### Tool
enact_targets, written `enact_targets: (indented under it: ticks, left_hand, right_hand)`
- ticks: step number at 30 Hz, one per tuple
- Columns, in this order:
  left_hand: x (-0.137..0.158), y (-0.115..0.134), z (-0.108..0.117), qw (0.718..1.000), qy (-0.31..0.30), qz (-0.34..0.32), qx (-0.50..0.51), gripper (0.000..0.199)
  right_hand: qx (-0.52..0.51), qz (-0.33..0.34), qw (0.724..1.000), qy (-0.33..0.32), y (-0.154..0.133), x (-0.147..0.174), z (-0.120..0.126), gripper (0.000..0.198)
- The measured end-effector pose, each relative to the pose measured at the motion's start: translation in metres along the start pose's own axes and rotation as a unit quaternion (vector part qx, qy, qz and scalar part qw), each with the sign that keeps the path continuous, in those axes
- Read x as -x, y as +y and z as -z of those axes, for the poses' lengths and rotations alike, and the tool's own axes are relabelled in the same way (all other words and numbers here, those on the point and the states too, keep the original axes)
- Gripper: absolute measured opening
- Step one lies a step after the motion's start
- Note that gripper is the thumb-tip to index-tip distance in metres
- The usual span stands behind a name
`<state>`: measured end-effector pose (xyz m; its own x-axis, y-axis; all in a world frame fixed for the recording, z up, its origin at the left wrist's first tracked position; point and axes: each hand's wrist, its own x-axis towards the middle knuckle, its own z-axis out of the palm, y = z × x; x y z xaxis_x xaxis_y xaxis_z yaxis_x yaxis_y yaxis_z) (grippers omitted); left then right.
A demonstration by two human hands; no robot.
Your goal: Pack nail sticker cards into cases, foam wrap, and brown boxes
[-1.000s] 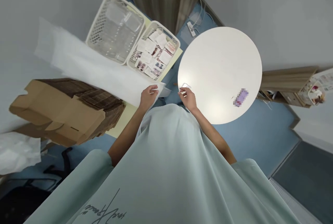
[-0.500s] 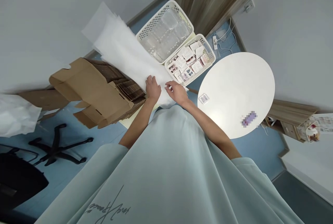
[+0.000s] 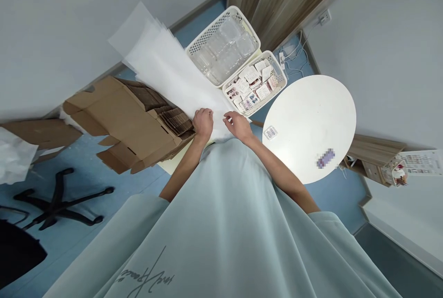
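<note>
Leaning over a stack of translucent white sheets (image 3: 169,72), with both hands close together at its near end. Bringing the left hand (image 3: 203,123) down to the sheets on the side nearer the cardboard, with fingers bent and bunched narrow; cannot tell of any sheet caught beneath them. Reaching in from the other side with the right hand (image 3: 238,125), knuckles up, with thumb and bent fingertips set narrowly apart over the sheets; cannot tell a pinch from a bare touch. To the left, just beside the sheets, a stack of brown cardboard boxes (image 3: 124,120), with flaps spread on the topmost. Beyond the hands, two white plastic baskets side by side: in the farther basket (image 3: 207,30), clear plastic cases (image 3: 226,46); in the nearer basket (image 3: 283,74), a heap of small cards and nail sets (image 3: 252,81). Under part of all this, a pale yellow surface (image 3: 176,159). To the right, a round white table (image 3: 311,109), with a small clear nail packet (image 3: 270,132) near its left edge and a pixelated purple item (image 3: 326,158) toward the opposite side. At lower left, a black chair base (image 3: 55,206) on the blue floor (image 3: 121,187).
</note>
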<state>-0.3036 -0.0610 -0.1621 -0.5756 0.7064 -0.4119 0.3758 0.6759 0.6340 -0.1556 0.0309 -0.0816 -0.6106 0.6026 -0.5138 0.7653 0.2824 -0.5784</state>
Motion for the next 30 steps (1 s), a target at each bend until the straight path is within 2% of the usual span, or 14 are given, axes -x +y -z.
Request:
enact_targets:
  ticks: [2,5,9,12,15,17,21,24,26,28,30]
  left_hand:
    - [0.007,0.005,0.008,1.000,0.011,-0.016,0.015,0.022]
    - [0.026,0.016,0.025,0.998,0.030,-0.047,0.018,0.022]
    - [0.055,0.033,0.049,0.993,0.046,-0.103,0.032,0.024]
    - [0.072,0.045,0.060,0.990,0.039,-0.125,0.052,0.021]
    - [0.081,0.056,0.062,0.987,0.018,-0.144,0.063,0.019]
    - [0.086,0.066,0.062,0.985,-0.001,-0.157,0.075,0.022]
    - [0.096,0.092,0.055,0.982,0.000,-0.156,0.109,0.035]
    - [0.099,0.110,0.040,0.983,0.011,-0.113,0.148,0.079]
    - [0.097,0.120,0.022,0.979,-0.026,-0.083,0.186,0.099]
    - [0.093,0.129,0.000,0.969,-0.078,-0.081,0.221,0.102]
    - [0.091,0.140,-0.024,0.955,-0.122,-0.110,0.245,0.100]
  right_hand:
    - [0.002,0.005,1.000,0.015,-0.003,0.000,0.003,0.027]
    - [0.001,0.028,0.997,0.075,-0.007,-0.001,0.007,0.032]
    - [-0.030,0.036,0.988,0.148,-0.012,-0.003,0.018,0.051]
    - [-0.062,0.011,0.984,0.164,-0.015,-0.005,0.034,0.063]
    - [-0.082,-0.016,0.987,0.139,-0.017,0.000,0.056,0.047]
    - [-0.099,-0.011,0.986,0.137,-0.017,0.011,0.071,0.038]
    - [-0.175,-0.003,0.962,0.210,-0.006,0.047,0.097,0.039]
    - [-0.243,-0.031,0.930,0.274,0.016,0.078,0.110,0.043]
    - [-0.286,-0.055,0.904,0.314,0.037,0.099,0.116,0.046]
    - [-0.324,-0.074,0.874,0.353,0.062,0.118,0.120,0.049]
    - [-0.354,-0.091,0.845,0.390,0.088,0.138,0.121,0.053]
